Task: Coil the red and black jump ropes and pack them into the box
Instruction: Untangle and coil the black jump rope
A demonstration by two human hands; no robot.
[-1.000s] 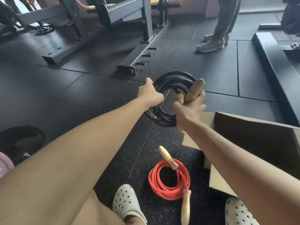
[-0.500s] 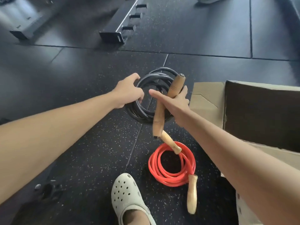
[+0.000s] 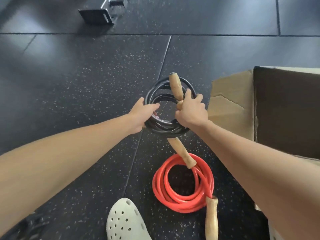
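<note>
**A:** Quick, the hands?

**B:** Both are busy. The left hand (image 3: pixel 142 115) is wrapped round the left side of the black jump rope (image 3: pixel 166 126), fingers curled over the strands. The right hand (image 3: pixel 190 111) is clamped on the right side of the same coil, pinning a wooden handle (image 3: pixel 174 87) against it. That handle sticks up and away from the person, past the top of the loop.

**A:** Where's the coil?

**B:** Held out in front between the two hands, wound in several loops. It's just left of the box (image 3: pixel 285 110), near the folded-out flap (image 3: pixel 230 108) but not touching it. The box is open, with a dark inner wall.

**A:** The red one?

**B:** The red jump rope (image 3: pixel 159 184) lies coiled flat on the floor (image 3: pixel 86 84), nearer the person than the black coil. One of its handles (image 3: pixel 182 153) lies across the top edge of the coil, its far end hidden behind the black loops. The other handle (image 3: pixel 211 220) points toward the person at lower right.

**A:** Anything else?

**B:** A pale perforated clog (image 3: pixel 126 222) sits left of the red coil. A metal equipment foot (image 3: pixel 96 15) is far off at the top. The floor is speckled black rubber tiles.
</note>
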